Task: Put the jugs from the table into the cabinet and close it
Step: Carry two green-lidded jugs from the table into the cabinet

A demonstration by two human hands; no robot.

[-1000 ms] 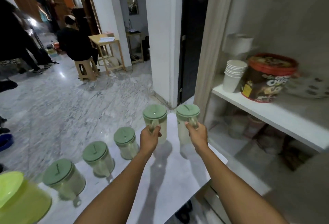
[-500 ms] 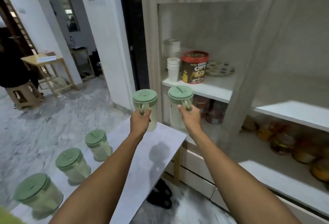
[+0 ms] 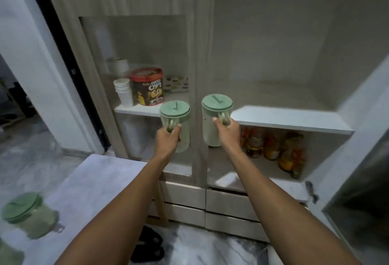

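Jugs with pale green lids are the cargo: one blurred jug (image 3: 28,215) sits on the table (image 3: 101,182) far down-left of the left hand, and two more are in the air in front of the cabinet (image 3: 202,54).

The left hand (image 3: 168,140) is closed around the handle of the left jug (image 3: 175,124), upright, with the glass-fronted left section behind it. That pane looks shut, so this jug probably cannot go straight ahead; it should swing right, past the centre post (image 3: 200,88) between the hands. Beyond it, up-left, paper cups (image 3: 123,91) and a chocolate cereal tub (image 3: 148,86) already occupy that side.

The right hand (image 3: 226,133) is wrapped on the handle of the right jug (image 3: 215,118), also upright, just left of the white shelf (image 3: 290,118) and near its front edge. The shelf top right of this hand is bare, the best landing spot. Lift until the base clears the edge, then push in deep enough to leave room for its partner.

Below the shelf, down-right of the hand, stand pickle jars (image 3: 271,146); stay above them. Far right, the open door (image 3: 362,180) juts forward, so elbows should stay in.
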